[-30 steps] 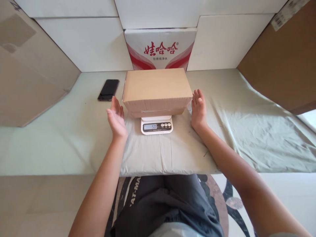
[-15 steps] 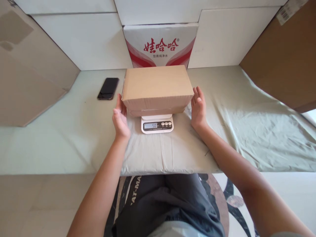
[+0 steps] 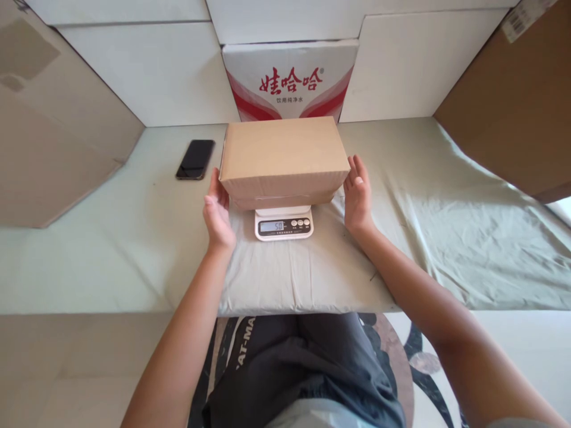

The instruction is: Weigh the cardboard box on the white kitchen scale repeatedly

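A closed brown cardboard box (image 3: pixel 284 156) rests on a small white kitchen scale (image 3: pixel 284 224) whose display reads 50. My left hand (image 3: pixel 217 209) lies flat against the box's left side, fingers stretched and partly hidden behind its edge. My right hand (image 3: pixel 357 196) stands palm-inward at the box's right side, fingers straight, touching or nearly touching its lower edge. The box sits level on the scale.
A black phone (image 3: pixel 195 159) lies face down at the left of the box. A white carton with red print (image 3: pixel 289 82) stands behind it. Brown cardboard sheets (image 3: pixel 53 131) lean at both sides. A wrinkled green cloth (image 3: pixel 428 238) covers the surface.
Both hands have closed in on the box from the sides; the left one moved right and forward until it met the box. The scale reading has stayed at 50.
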Motion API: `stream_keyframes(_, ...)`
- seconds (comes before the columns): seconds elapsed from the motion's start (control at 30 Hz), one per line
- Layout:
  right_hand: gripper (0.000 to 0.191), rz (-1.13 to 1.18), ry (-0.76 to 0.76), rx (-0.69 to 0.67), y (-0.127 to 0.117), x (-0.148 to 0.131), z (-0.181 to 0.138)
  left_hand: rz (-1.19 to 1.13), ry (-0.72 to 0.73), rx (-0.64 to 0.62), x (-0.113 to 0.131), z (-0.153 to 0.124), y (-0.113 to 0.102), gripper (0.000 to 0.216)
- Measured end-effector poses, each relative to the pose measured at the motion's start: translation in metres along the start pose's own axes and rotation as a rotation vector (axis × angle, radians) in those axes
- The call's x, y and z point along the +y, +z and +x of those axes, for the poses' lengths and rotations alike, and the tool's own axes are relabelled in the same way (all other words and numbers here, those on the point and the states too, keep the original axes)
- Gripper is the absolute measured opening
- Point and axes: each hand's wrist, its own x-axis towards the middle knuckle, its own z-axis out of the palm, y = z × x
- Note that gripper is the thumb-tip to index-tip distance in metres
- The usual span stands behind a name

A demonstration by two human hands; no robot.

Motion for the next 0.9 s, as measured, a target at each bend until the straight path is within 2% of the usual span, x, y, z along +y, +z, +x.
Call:
stream_keyframes(0.37,0.091,-0.018,-0.003,-0.021,0.0,0.001,0.001,0.0,-0.025,0.014,0.009,-0.001,0.007,0.091)
stream_keyframes(0.7,0.091,0.027,0.059,-0.136,0.021,-0.025,-0.014,0.024,-0.017,0.022,0.012,-0.002,0.012,0.093)
stream_keyframes(0.9,0.09,0.001,0.001,-0.174,0.03,-0.033,-0.017,0.054,-0.031,-0.017,0.015,-0.003,0.013,0.095)
